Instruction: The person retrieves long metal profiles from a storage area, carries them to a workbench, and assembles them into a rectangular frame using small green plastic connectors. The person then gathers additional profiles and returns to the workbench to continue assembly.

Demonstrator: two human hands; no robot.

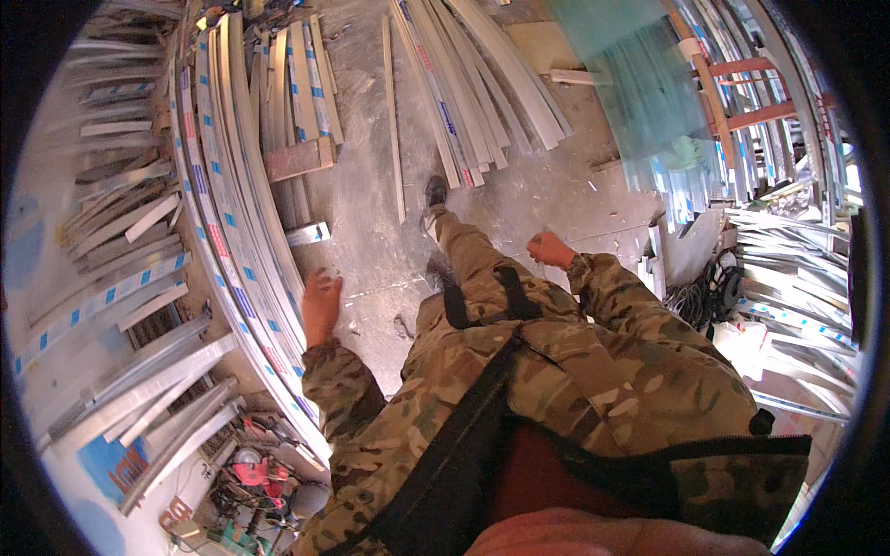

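Note:
I am walking over a concrete floor [371,222] between stacks of long white window profiles. My left hand [321,304] hangs beside me with the fingers loosely apart and holds nothing; it is close to the long stack of white profiles with blue and red tape marks [232,232] on my left. My right hand [551,249] is curled into a loose fist in front of my body, with nothing visible in it. My forward foot in a dark shoe [436,192] steps toward a fan of white profiles [473,83] lying on the floor ahead.
A thin loose strip [394,120] lies on the floor ahead. A greenish glass sheet [640,83] leans at the upper right beside a red-brown frame [751,93]. Black cables [714,287] and more profiles lie at right. Red tools [255,473] sit at lower left.

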